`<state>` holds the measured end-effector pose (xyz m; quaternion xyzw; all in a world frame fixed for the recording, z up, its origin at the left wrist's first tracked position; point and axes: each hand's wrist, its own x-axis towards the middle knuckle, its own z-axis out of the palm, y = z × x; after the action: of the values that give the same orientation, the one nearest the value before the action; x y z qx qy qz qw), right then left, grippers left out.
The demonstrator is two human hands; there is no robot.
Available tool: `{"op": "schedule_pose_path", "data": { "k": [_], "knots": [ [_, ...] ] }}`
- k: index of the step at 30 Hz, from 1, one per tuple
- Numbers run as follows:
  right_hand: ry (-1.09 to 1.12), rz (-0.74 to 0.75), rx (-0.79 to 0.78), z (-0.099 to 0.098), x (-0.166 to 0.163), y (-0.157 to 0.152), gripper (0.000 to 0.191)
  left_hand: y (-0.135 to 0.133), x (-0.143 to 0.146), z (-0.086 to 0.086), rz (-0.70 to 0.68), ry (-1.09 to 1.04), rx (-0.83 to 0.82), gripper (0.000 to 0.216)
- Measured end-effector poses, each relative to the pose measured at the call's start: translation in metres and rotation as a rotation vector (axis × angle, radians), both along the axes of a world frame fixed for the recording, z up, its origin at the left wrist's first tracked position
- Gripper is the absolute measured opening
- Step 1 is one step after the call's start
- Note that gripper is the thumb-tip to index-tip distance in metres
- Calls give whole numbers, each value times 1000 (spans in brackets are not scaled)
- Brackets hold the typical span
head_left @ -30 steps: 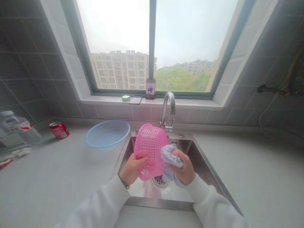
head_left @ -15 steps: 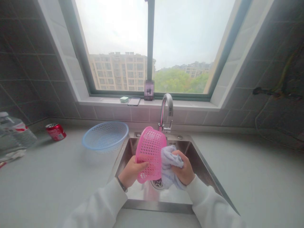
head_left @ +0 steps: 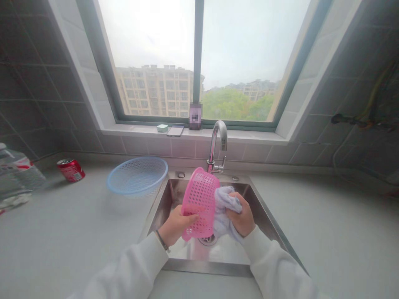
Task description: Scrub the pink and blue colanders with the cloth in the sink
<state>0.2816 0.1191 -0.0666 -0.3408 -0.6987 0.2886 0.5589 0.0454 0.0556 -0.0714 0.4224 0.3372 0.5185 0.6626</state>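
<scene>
Appears only partway through wiping: grips the pink perforated plastic basket (head_left: 204, 195) at lower centre, over the rectangular steel sink (head_left: 205, 266), in closed left fingers (head_left: 190, 219), and presses a bunched pale cloth (head_left: 225, 203) to its base with curled right fingers (head_left: 241, 200).

The basket (head_left: 204, 195) is smooth plastic, the rag (head_left: 222, 211) rough cloth, the faucet (head_left: 215, 139) glossy metal, the sink (head_left: 207, 268) duller metal

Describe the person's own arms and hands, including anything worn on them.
The left sleeve and right sleeve are long, loose and plain white, with soft folds, reaching the wrists. The left hand and right hand wear no gloves. A slim dark wristband sits at the left wrist; whether it is a watch or bracelet is unclear.
</scene>
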Motion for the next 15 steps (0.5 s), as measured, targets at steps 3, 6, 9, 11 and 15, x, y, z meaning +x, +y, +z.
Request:
{"op": "schedule_pose_path", "data": {
  "k": [3, 6, 9, 11, 15],
  "knots": [
    [-28, 41, -26, -4, -1, 0, 13, 0, 0, -2, -9, 9, -14, 45],
    [-62, -136, -71, -5, 8, 16, 9, -2, -3, 1, -54, 7, -58, 48],
    [-66, -313, -108, -2, 17, 27, 12, -3, -5, 4, -73, 15, -67, 51],
    [-70, -305, -102, -1, 15, 23, 13, -2, -5, 2, -57, 54, -43, 50],
    [-48, -45, -53, 1, -2, -4, 18, 4, -5, -6, -7, 169, 10, 52]
  ]
}}
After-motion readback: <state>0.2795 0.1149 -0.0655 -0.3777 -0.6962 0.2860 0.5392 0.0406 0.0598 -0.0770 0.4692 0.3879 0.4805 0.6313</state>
